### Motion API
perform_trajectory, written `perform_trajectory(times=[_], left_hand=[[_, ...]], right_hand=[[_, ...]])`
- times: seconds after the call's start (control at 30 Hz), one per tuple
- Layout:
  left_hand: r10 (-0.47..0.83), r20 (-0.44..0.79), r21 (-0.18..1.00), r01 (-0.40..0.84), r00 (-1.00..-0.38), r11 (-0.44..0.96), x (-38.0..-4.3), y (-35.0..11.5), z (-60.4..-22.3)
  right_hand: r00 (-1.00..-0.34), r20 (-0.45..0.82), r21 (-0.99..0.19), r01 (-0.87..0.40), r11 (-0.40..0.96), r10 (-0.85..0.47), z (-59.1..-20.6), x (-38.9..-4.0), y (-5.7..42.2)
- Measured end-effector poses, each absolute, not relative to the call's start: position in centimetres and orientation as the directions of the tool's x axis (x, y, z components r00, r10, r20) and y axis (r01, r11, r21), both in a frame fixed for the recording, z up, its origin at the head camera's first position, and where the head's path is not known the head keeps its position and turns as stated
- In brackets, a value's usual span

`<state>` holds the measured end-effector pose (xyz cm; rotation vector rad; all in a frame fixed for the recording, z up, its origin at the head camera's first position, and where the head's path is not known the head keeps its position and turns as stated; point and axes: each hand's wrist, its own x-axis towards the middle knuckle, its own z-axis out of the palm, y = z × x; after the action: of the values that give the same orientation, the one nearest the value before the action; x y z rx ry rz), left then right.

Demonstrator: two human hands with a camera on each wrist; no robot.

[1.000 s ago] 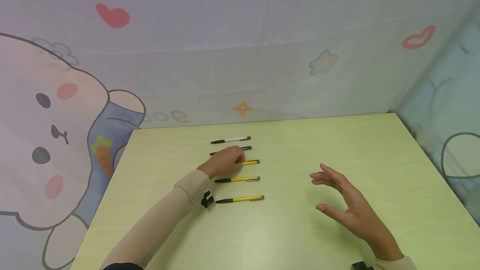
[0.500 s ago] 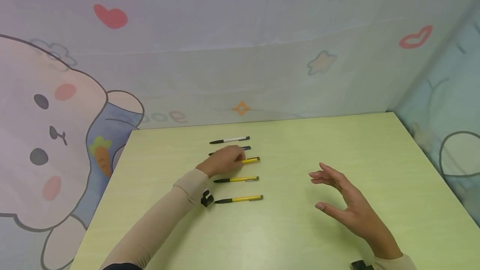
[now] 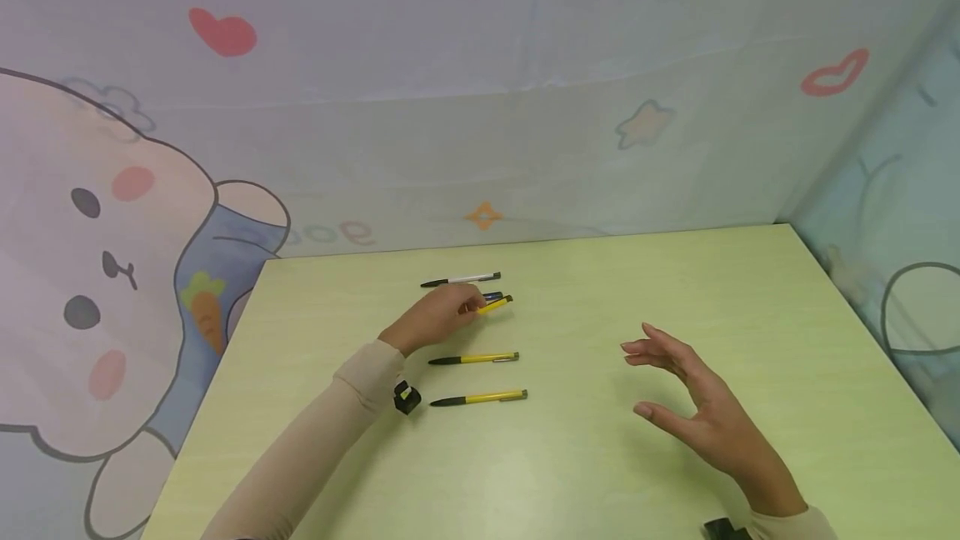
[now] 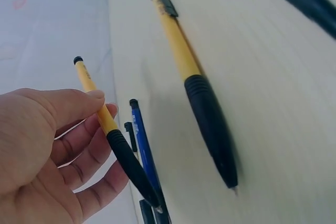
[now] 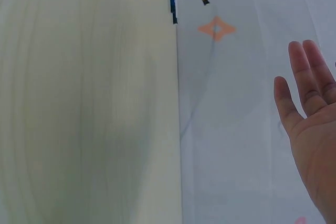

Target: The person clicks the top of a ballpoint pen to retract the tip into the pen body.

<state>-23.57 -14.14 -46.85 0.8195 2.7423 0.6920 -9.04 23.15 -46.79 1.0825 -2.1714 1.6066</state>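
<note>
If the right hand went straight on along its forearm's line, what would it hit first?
Probably the backdrop behind the table: in the head view, the line from the right hand passes right of the pens, though depth is unclear.

Pens (image 3: pixel 487 397) look plastic, the tabletop (image 3: pixel 637 298) smooth, the backdrop (image 3: pixel 420 140) cloth.

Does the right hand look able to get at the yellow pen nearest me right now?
Probably yes: the right hand is empty, and nothing on the table stands between it and the nearest yellow pen. The left hand is farther back, holding another yellow pen.
</note>
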Motion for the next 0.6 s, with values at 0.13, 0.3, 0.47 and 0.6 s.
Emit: perform_trajectory(times=[0.13, 0.3, 0.47, 0.6], left_hand=[[0.561, -0.019, 0.516, 0.472, -0.828, 0.715, -23.2, -14.6, -46.6], [0.547, 0.016, 0.548, 0.465, -0.837, 0.695, -22.8, -15.1, -46.4], [0.536, 0.044, 0.583, 0.458, -0.843, 0.671, -22.3, -15.3, -46.1], [0.528, 0.072, 0.626, 0.450, -0.846, 0.637, -21.9, -15.4, -45.8]], right_hand=[[-0.699, 0.580, -0.722, -0.679, 0.134, -0.418, -46.7, -9.0, 23.2], [-0.702, 0.571, -0.729, -0.672, 0.131, -0.425, -47.2, -9.4, 23.5], [-0.709, 0.561, -0.735, -0.664, 0.138, -0.427, -47.5, -9.6, 23.7], [-0.703, 0.573, -0.720, -0.678, 0.151, -0.423, -47.1, -9.5, 23.5]])
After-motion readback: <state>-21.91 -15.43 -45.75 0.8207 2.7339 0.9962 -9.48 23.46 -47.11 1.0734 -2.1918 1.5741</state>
